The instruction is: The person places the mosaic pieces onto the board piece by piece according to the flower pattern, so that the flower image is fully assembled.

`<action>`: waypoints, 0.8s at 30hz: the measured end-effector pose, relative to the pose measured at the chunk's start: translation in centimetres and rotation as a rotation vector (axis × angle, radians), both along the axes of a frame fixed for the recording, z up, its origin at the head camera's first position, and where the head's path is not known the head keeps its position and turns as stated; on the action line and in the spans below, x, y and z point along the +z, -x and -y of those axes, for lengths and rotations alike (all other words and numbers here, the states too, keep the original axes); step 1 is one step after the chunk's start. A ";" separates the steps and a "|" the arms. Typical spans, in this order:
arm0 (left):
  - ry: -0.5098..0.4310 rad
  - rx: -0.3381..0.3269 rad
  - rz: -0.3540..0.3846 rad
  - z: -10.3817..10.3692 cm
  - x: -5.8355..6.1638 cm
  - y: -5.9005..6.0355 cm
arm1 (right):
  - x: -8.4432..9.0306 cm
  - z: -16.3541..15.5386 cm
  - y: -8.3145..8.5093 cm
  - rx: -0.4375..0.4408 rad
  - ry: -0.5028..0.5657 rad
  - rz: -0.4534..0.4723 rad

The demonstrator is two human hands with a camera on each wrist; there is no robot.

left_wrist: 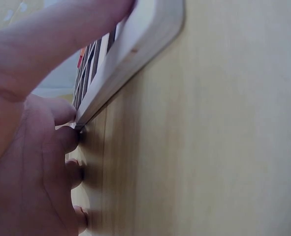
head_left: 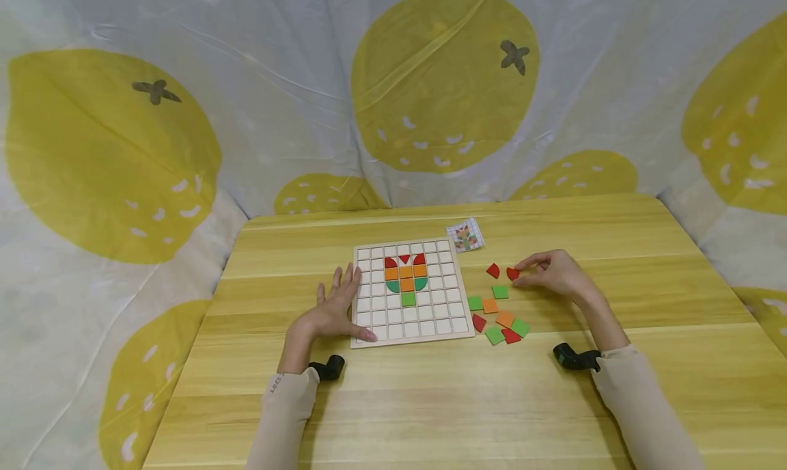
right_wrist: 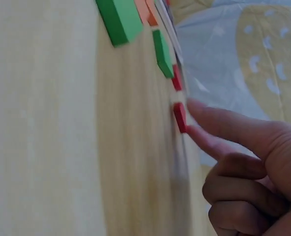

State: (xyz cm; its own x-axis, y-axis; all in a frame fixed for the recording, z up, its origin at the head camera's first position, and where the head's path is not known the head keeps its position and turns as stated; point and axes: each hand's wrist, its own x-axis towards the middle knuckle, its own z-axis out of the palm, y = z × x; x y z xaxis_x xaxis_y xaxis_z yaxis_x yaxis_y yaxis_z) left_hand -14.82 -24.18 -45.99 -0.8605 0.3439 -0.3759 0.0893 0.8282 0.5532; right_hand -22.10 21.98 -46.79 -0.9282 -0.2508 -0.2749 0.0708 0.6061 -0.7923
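Note:
A square wooden grid board (head_left: 455,325) lies on the table with a flower pattern of red, orange, teal and green pieces in its cells. My left hand (head_left: 332,313) spreads along its left side, the thumb resting on the near left corner and the fingertips at the edge. To the right of the board, my right hand (head_left: 556,273) pinches a red fan-shaped piece (head_left: 513,273) at the tabletop between thumb and index finger. Its other fingers are curled in the right wrist view. Another red fan-shaped piece (head_left: 493,270) lies just to the left.
Loose green squares (head_left: 501,292), orange squares (head_left: 490,306) and red pieces (head_left: 479,322) lie right of the board. A small pattern card (head_left: 465,235) sits by the board's far right corner. Lemon-print cloth (head_left: 295,115) hangs behind the wooden table (head_left: 443,408).

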 end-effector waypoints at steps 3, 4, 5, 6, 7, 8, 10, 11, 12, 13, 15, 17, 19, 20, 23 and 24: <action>0.000 0.001 -0.002 -0.1 0.1 0.0 | 0.2 -0.6 -0.1 0.038 -0.015 0.014; 0.000 0.002 -0.003 -0.1 0.1 0.0 | 0.2 -0.7 -0.1 0.055 -0.013 0.020; 0.001 0.003 -0.003 -0.2 0.1 0.0 | 0.2 -0.8 -0.1 0.074 -0.007 0.030; 0.001 0.003 -0.003 -0.2 0.2 -0.1 | 0.2 -0.8 -0.1 0.087 -0.002 0.040; 0.001 0.003 -0.003 -0.2 0.2 -0.1 | 0.2 -0.8 -0.1 0.100 0.001 0.044; 0.002 0.003 -0.003 -0.2 0.2 -0.1 | 0.2 -0.8 -0.1 0.105 0.004 0.046; 0.002 0.003 -0.003 -0.2 0.2 -0.1 | 0.2 -0.7 0.0 0.108 0.019 0.042; 0.001 0.003 -0.004 -0.2 0.2 -0.1 | 0.1 -0.6 0.0 0.100 0.019 0.036; 0.000 0.003 -0.004 -0.2 0.2 -0.1 | 0.1 -0.5 0.0 0.085 0.022 0.029; -0.001 0.004 -0.004 -0.2 0.2 -0.1 | 0.1 -0.5 0.0 0.072 0.028 0.022; -0.003 0.005 -0.004 -0.2 0.2 -0.1 | 0.0 -0.3 0.1 0.057 0.046 0.019; -0.004 0.005 -0.004 -0.2 0.2 -0.1 | -0.2 0.0 0.1 0.057 0.056 0.014; -0.005 0.006 -0.004 -0.2 0.1 -0.1 | -0.3 0.2 0.1 0.064 0.059 0.006; -0.005 0.006 -0.006 -0.2 0.1 -0.1 | -0.4 0.4 0.1 0.068 0.055 -0.003; -0.006 0.006 -0.006 -0.1 0.1 -0.1 | -0.6 0.6 0.1 0.076 0.041 -0.029; -0.006 0.005 -0.006 -0.1 0.1 -0.1 | -0.6 0.6 0.2 0.080 0.042 -0.030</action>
State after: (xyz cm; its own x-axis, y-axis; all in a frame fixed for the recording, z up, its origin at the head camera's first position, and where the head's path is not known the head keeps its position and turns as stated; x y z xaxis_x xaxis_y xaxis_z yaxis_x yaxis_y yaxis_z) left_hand -14.73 -24.03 -45.92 -0.8646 0.3416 -0.3684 0.0886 0.8255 0.5574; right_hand -22.27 21.35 -47.40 -0.9124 -0.3353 -0.2347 -0.0011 0.5753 -0.8179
